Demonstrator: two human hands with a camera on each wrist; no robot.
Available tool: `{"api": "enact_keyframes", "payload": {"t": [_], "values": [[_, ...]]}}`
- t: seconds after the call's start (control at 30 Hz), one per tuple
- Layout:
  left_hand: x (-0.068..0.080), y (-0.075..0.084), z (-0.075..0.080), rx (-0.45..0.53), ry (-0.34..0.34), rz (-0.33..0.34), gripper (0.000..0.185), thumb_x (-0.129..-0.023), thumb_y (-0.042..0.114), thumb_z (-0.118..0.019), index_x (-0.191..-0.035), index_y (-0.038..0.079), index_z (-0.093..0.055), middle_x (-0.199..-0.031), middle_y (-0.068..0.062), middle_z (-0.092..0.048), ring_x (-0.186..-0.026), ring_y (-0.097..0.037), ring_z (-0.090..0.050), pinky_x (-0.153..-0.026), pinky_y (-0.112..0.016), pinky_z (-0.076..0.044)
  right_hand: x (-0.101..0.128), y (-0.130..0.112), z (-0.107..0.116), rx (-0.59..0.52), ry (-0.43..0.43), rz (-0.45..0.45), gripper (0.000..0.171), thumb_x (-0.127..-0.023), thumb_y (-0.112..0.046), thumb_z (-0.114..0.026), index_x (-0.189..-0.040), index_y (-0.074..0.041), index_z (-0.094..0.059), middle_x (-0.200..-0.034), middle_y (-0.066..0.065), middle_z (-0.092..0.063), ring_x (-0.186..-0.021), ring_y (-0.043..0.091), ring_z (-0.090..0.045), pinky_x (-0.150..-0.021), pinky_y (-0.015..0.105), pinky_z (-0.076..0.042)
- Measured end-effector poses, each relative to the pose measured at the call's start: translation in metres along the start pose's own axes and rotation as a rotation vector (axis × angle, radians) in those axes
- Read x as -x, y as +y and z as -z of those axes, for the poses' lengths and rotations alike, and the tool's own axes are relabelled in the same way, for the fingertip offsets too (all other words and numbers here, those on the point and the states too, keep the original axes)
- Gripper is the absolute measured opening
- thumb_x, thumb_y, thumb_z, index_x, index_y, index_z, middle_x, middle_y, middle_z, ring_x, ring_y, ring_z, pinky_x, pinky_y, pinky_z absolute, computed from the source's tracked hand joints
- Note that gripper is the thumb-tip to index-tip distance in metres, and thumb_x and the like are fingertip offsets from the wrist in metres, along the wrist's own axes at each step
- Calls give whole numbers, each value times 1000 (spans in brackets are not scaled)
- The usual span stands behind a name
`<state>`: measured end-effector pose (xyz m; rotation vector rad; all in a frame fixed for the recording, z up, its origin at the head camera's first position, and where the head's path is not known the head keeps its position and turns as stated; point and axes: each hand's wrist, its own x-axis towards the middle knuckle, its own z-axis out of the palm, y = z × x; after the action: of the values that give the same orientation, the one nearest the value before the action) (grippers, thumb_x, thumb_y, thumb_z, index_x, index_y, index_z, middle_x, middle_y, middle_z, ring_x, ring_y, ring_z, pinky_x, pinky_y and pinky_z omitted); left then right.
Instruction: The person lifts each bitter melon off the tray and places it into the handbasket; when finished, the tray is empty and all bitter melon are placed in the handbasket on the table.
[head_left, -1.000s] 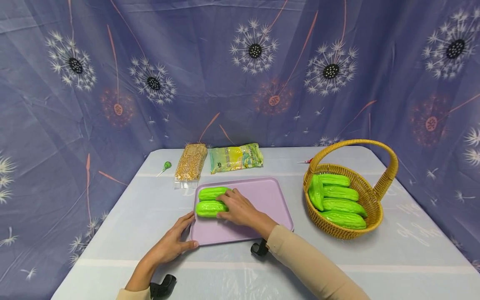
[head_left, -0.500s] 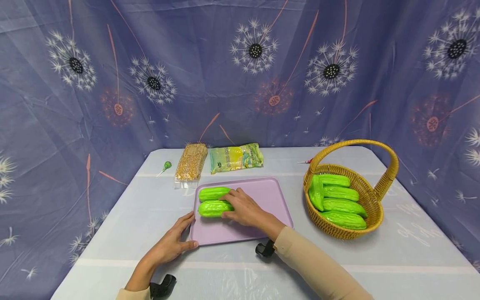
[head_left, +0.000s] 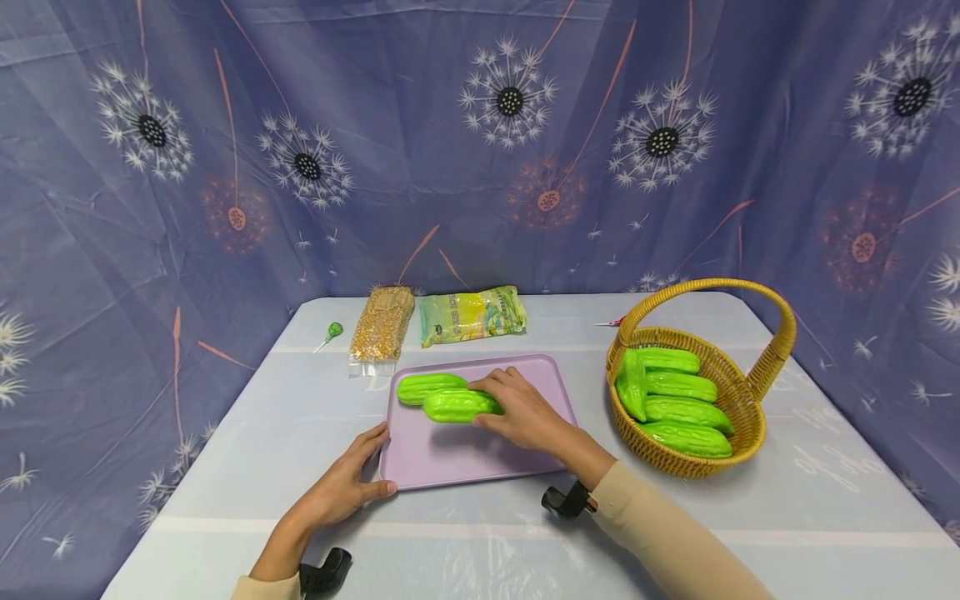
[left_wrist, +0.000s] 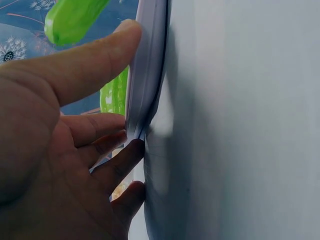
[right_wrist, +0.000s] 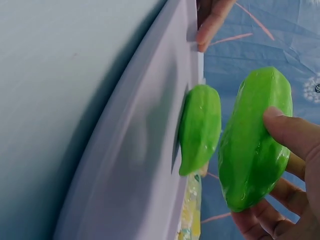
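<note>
A lilac tray lies at the table's middle. On its back left part rests one bright green, ridged bitter melon. My right hand holds a second bitter melon by its right end, thumb on the near side and fingers on the far side. In the right wrist view this held melon is raised off the tray, apart from the other melon. At the tray's left front corner rests my left hand, its thumb and fingertips against the rim.
To the right stands a wicker basket with a tall handle and several bitter melons. Behind the tray lie a bag of corn kernels and a yellow-green packet. A green lollipop is at back left, a small red-handled item behind the basket.
My right hand has lifted the nearer bitter melon off the tray and carried it right and slightly up. The left hand, the other melon and the tray have stayed put.
</note>
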<state>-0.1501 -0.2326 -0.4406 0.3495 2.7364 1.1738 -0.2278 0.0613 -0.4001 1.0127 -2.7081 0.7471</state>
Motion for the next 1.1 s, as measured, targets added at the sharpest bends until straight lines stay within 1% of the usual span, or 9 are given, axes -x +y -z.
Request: {"api": "enact_keyframes", "payload": {"t": [0.2, 0.37, 0.47, 0.57, 0.7, 0.8, 1.0, 1.1], "values": [[0, 0, 0, -2, -2, 12, 83, -77, 26, -76, -143, -3, -34, -155, -15, -25, -143, -42, -19, -113, -61, -19, 12, 8, 11, 13, 64, 23, 47, -80, -31, -74, -122, -17, -61, -112, 0, -62, -98, 16, -51, -83, 33, -45], [1, -1, 0, -1, -2, -1, 83, -77, 26, -75, -143, -4, -34, -155, -15, -24, -143, -42, -19, -113, -61, -19, 22, 16, 20, 33, 126, 50, 47, -78, -29, -75, -121, -16, -62, -110, 0, -63, -95, 15, -51, -81, 34, -45], [1, -1, 0, -1, -3, -7, 83, -78, 26, -75, -143, -4, -34, -155, -15, -24, -143, -42, -19, -113, -61, -19, 29, 22, 27, 31, 147, 50, 47, -78, -28, -76, -121, -15, -62, -109, 1, -63, -96, 16, -52, -83, 35, -46], [1, -1, 0, -2, -3, -4, 83, -78, 27, -75, -143, -4, -34, -155, -15, -24, -143, -42, -19, -113, -61, -18, 36, 26, 35, 30, 155, 36, 47, -78, -28, -76, -121, -14, -62, -109, 1, -63, -95, 16, -51, -82, 35, -45], [1, 0, 0, -3, -2, 0, 83, -78, 27, -75, -143, -3, -34, -155, -15, -24, -143, -42, -19, -113, -61, -18, 46, 31, 45, 32, 154, -3, 48, -78, -27, -76, -123, -15, -62, -112, 0, -63, -92, 15, -48, -77, 32, -43], [1, 0, 0, -2, -1, -2, 83, -77, 26, -75, -143, -4, -34, -155, -15, -24, -143, -42, -19, -113, -61, -18, 54, 33, 52, 32, 164, -26, 49, -78, -26, -77, -123, -16, -61, -113, 1, -63, -93, 14, -47, -76, 32, -42], [1, -1, 0, 5, -1, -6, 83, -77, 25, -75, -143, -4, -34, -155, -16, -24, -143, -42, -18, -114, -61, -18, 69, 39, 66, 26, 185, -59, 50, -78, -25, -76, -124, -16, -61, -115, 1, -63, -98, 15, -49, -80, 36, -43], [0, -1, -1, 2, 0, -6, 83, -77, 25, -75, -143, -4, -34, -155, -16, -24, -143, -42, -19, -114, -61, -18, 77, 43, 73, 30, 190, -71, 49, -79, -25, -76, -125, -16, -60, -116, 0, -62, -102, 16, -50, -84, 39, -43]]}}
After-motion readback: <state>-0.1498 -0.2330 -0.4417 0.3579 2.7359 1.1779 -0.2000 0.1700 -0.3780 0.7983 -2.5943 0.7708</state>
